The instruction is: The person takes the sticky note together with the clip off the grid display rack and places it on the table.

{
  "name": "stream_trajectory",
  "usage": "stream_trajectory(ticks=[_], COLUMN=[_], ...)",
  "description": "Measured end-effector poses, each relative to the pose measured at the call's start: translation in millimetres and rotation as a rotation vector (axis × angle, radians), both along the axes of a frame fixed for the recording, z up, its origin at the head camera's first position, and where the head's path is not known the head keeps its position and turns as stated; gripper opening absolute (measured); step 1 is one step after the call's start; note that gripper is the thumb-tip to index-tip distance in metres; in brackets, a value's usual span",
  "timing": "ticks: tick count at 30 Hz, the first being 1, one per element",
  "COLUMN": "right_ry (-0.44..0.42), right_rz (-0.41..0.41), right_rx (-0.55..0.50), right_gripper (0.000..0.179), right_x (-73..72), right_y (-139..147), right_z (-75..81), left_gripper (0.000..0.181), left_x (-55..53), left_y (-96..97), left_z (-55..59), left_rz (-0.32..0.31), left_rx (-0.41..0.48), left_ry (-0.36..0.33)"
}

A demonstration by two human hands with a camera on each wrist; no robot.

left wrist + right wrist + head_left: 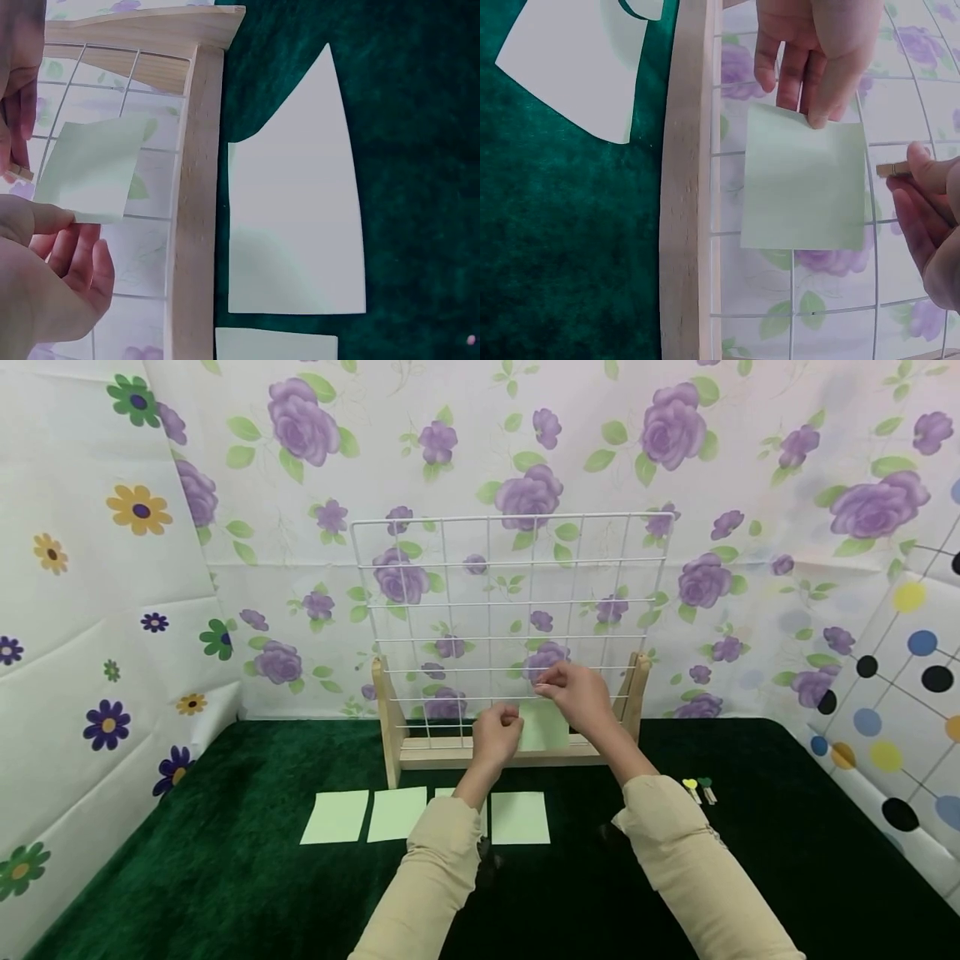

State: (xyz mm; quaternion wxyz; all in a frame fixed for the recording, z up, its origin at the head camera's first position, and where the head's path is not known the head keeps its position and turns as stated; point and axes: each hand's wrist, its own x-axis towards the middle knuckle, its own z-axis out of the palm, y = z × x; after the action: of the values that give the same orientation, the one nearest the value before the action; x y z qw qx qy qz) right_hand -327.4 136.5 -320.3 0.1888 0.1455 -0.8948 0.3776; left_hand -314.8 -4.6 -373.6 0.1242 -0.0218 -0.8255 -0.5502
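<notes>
Between thumb and fingers, my left hand pinches the edge of a pale green square paper, held upright against the lower part of a white wire grid. My right hand is just above the paper's top edge. In the right wrist view, a small wooden clothespin sits between the right thumb and fingers, apart from the paper. The left wrist view shows the same paper in front of the grid's lower squares, with the left thumb over its edge.
A wooden stand holds the grid upright on the dark green cloth. Before it lie several pale green papers in a row, one partly hidden by the left forearm. To the right are a yellow clip and a green clip.
</notes>
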Motion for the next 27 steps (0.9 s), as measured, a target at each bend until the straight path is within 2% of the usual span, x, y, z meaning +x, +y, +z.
stream_trajectory(ticks=[4, 10, 15, 21, 25, 27], right_ry=[-0.005, 0.035, 0.045, 0.068, 0.033, 0.013], right_rz=[0.003, 0.063, 0.09, 0.097, 0.082, 0.082], right_rx=[-0.03, -0.054, -0.03, 0.017, 0.022, 0.027], right_gripper=[0.01, 0.011, 0.016, 0.023, 0.024, 0.024], right_x=[4.0, 8.7, 14.0, 20.7, 24.5, 26.8], right_y=[1.8, 7.4, 15.6, 29.4, 39.2, 43.5], right_z=[-2.1, -7.4, -11.4, -16.0, -20.4, -23.3], left_gripper=[0.016, 0.018, 0.015, 0.024, 0.024, 0.023], left_x=[1.3, 3.2, 8.6, 14.8, 19.6, 21.9], left_y=[-3.0, -9.6, -15.5, -23.2, -25.8, -26.7], left_z=[-3.5, -9.6, -12.6, -15.1, -16.6, -18.1], left_rz=[-0.02, -0.071, -0.128, -0.197, -0.238, -0.247], left_rx=[0.07, 0.155, 0.155, 0.168, 0.184, 0.165], left_ry=[-0.035, -0.081, -0.118, -0.121, -0.154, -0.155])
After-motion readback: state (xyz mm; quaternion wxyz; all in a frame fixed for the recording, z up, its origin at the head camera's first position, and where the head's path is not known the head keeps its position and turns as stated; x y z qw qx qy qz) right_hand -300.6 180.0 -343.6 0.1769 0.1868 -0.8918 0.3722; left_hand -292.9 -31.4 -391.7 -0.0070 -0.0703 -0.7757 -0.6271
